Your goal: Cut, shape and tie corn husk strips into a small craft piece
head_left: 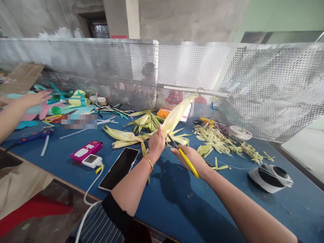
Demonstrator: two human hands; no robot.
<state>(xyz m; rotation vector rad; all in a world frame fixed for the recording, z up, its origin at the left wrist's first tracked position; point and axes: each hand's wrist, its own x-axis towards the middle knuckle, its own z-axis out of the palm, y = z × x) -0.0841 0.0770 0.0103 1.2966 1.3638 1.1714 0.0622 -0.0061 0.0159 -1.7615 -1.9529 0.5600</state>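
Head view: left hand [156,143] pinches corn husk [175,118] by base, tilted above blue table [253,216]; right hand [196,158] grips yellow-handled scissors [187,162]. Husk looks light, papery, likely tears easily (gathered base best hold).

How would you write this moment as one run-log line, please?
left hand: holding corn husk | right hand: holding yellow-handled tool, tip at husk's lower end | nearby: phone on blue table

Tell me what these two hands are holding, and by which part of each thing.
The left hand grips a pale corn husk by its lower end; the right hand holds yellow-handled scissors by the handles.
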